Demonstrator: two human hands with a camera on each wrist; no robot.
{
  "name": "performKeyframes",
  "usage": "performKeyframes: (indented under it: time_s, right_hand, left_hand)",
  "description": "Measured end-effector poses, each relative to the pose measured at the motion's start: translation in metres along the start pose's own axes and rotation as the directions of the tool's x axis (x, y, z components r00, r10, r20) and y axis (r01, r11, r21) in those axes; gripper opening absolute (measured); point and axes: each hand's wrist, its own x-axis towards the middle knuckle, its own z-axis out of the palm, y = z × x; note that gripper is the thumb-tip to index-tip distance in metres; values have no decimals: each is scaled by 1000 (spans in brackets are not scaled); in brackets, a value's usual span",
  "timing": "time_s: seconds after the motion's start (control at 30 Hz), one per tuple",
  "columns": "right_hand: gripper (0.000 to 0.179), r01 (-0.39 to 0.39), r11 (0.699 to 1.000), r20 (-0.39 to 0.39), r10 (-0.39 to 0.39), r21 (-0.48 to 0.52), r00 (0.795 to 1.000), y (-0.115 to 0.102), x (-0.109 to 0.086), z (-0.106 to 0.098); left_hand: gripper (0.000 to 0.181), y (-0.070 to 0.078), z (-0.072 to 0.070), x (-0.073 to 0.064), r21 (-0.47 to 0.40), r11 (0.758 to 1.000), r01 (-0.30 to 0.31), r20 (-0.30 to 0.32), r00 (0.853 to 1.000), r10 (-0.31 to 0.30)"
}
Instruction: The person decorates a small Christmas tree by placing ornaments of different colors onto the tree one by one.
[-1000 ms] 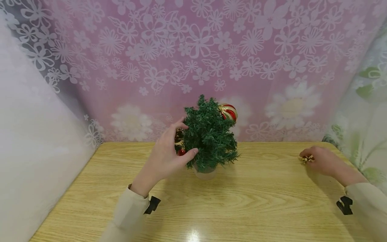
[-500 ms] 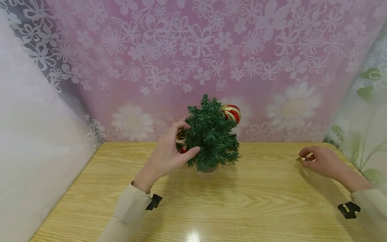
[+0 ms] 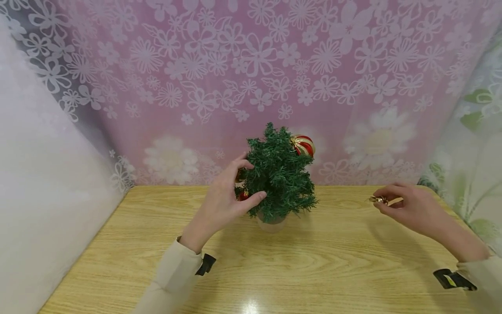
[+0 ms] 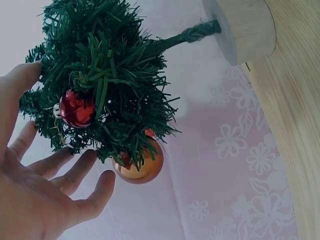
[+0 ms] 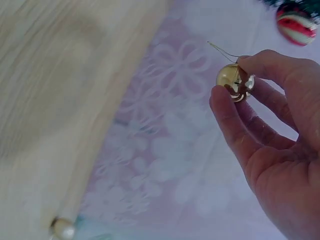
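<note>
A small green Christmas tree (image 3: 278, 174) stands in a pale round base (image 3: 271, 224) in the middle of the table. My left hand (image 3: 223, 196) cups its left side, thumb in front and fingers bent around the branches. Near those fingers hang a shiny red bauble (image 4: 77, 108) and a larger gold-orange bauble (image 4: 142, 165). A red-and-gold striped bauble (image 3: 303, 145) hangs at the upper right of the tree. Off to the right, my right hand (image 3: 417, 211) pinches a small gold jingle bell (image 5: 232, 82) with a thin string loop, raised above the table.
The wood-grain table (image 3: 325, 270) runs back to a pink flowered curtain (image 3: 219, 87). White cloth (image 3: 51, 183) closes the left side, and a leaf-patterned cloth (image 3: 474, 148) the right. Another small gold object (image 5: 64, 229) lies near the table's edge in the right wrist view.
My right hand has lifted the gold jingle bell off the table and moved it left. The left hand and the tree have shifted slightly right together.
</note>
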Motion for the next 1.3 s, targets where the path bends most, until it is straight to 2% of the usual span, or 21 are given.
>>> performKeyframes:
  time_s: [0.2,0.43,0.53,0.6,0.7,0.8,0.87,0.97,1.03,1.13,1.17,1.3]
  right_hand:
    - [37,74,994,-84,-68,78,994,-29,10,-4]
    - [44,111,982,-117,-93,154,989,-52,16,-6]
    - [46,120,976,-122,-98,181,988,-60,17,-6]
    - [48,125,972,-125,-102,197,987,-64,16,-7]
    - [50,138,968,-128,-113,209,985,-70,16,-7]
    - [52,150,966,-134,-123,212,983,-76,17,-9]
    - [54,160,964,-139,-132,212,981,-80,17,-11]
    - [53,188,958,-136,-160,219,978,-86,19,-13]
    - [48,211,949,-141,-182,235,973,-91,21,-14]
    - [19,232,942,-154,-199,242,968,-98,22,-15]
    - [16,230,941,-158,-195,248,968,-101,23,-15]
    - [40,256,938,-196,-212,235,957,-111,25,-12]
  left_hand:
    - [59,1,2,0,20,1000,-19,-23,1000,19]
    - [62,5,2,-3,55,998,-43,-48,998,46]
    - [61,7,1,-4,56,997,-51,-80,995,55]
    - [58,8,1,-6,39,997,-72,-122,990,77]
    - [49,11,0,-8,22,990,-140,-220,965,141]
    - [37,16,-1,-10,32,971,-235,-313,921,233]
    - [31,21,0,-12,34,955,-296,-345,893,289]
    - [26,30,4,-15,27,933,-360,-340,874,347]
    - [24,36,8,-17,10,921,-390,-319,872,372]
    - [21,42,16,-20,-14,908,-419,-280,873,399]
    - [20,44,19,-21,-23,903,-429,-266,873,408]
    - [19,50,30,-26,-59,899,-433,-196,889,415]
